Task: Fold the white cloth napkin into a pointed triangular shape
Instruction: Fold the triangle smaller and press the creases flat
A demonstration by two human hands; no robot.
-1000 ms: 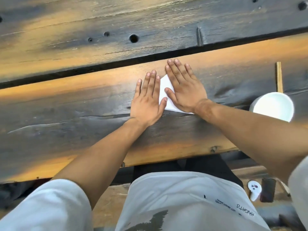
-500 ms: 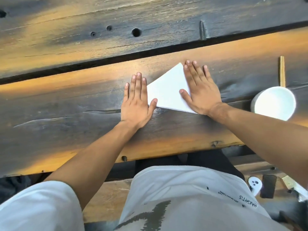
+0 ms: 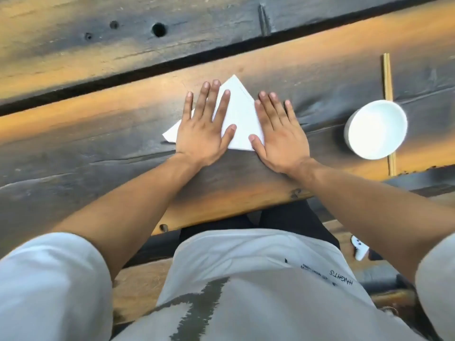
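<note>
Bare table [image 3: 98, 134] is lying open left of the napkin [image 3: 240, 119] and beyond its tip. Right of the napkin, a white bowl [image 3: 376, 129] and chopsticks [image 3: 387, 77] are blocking passage.

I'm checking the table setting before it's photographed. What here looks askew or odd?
The bowl sits on top of the chopsticks, which poke out beyond both sides of it. The napkin lies flat as a triangle under the left hand and right hand; nothing looks spilled.

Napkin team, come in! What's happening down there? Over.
Left hand and right hand flat, pressing the napkin. Napkin already a triangle, tip pointing away. Bowl off right, nothing in the way.
</note>
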